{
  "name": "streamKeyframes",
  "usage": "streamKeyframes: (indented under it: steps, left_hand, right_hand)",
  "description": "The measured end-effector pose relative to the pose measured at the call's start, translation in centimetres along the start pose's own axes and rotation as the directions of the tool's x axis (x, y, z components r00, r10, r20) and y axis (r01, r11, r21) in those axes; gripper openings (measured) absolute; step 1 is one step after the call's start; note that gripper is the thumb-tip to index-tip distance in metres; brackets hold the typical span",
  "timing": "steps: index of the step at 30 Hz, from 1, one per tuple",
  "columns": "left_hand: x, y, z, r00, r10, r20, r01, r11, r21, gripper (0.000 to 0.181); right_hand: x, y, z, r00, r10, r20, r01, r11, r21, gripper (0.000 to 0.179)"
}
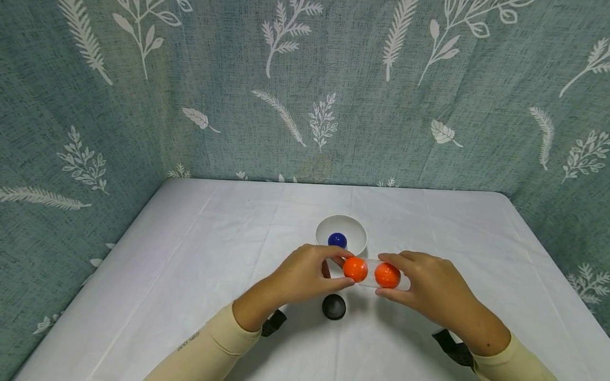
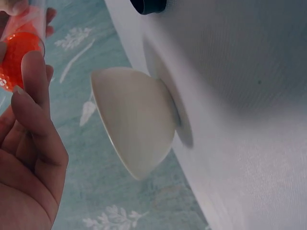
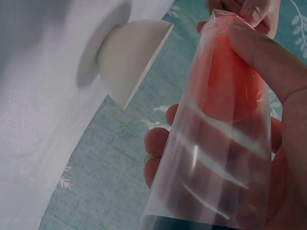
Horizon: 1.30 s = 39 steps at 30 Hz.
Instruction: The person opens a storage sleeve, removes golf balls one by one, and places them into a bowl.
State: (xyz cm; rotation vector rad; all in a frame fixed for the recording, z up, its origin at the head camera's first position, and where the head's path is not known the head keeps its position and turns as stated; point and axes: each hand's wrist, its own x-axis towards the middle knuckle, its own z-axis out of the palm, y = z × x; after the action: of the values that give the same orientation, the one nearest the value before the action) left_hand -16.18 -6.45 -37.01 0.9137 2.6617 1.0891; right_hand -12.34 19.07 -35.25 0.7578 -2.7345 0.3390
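My left hand (image 1: 305,272) pinches an orange ball (image 1: 355,269) between thumb and fingers at the left end of a clear tube (image 1: 369,275). My right hand (image 1: 431,283) grips that tube, which lies roughly level above the table. A second orange ball (image 1: 388,275) sits inside it, between the right thumb and fingers. In the right wrist view the clear tube (image 3: 206,167) shows a dark lower end. The left wrist view shows the left fingertips against a bumpy-looking orange ball (image 2: 21,60); whether it is partly inside the tube I cannot tell.
A white bowl (image 1: 352,223) stands just beyond the hands, with a dark blue ball (image 1: 337,240) in it. Nearer than the hands, a round black cap (image 1: 334,307) lies on the white-covered table (image 1: 229,233). Leaf-patterned green cloth (image 1: 333,106) hangs behind.
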Motion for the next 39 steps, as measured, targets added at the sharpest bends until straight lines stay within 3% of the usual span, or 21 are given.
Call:
streamKeyframes:
  steps: [12,18,29,39]
  left_hand:
    - [0.4,-1.1,-0.7,0.995,-0.047,-0.089,0.048,0.999,0.009,0.04]
    - [1.5,-2.2,-1.0,0.99,-0.043,-0.135,0.049,0.998,0.048,0.038]
    - [4.4,-2.8,-0.9,0.991,-0.088,-0.1,0.107,0.975,0.197,0.043]
    - [6.1,-2.5,-0.7,0.994,-0.087,-0.06,0.1,0.963,0.25,0.041]
  right_hand:
    - [-0.2,0.3,0.3,1.0,-0.002,-0.018,0.002,1.0,-0.008,0.056]
    - [-0.2,0.2,0.4,1.0,0.017,-0.004,-0.017,1.0,-0.004,0.058]
    - [-0.3,0.1,0.4,0.997,0.059,0.044,-0.059,0.998,0.001,0.057]
    - [-0.1,0.1,0.1,0.999,0.038,0.023,-0.037,0.999,-0.008,0.055]
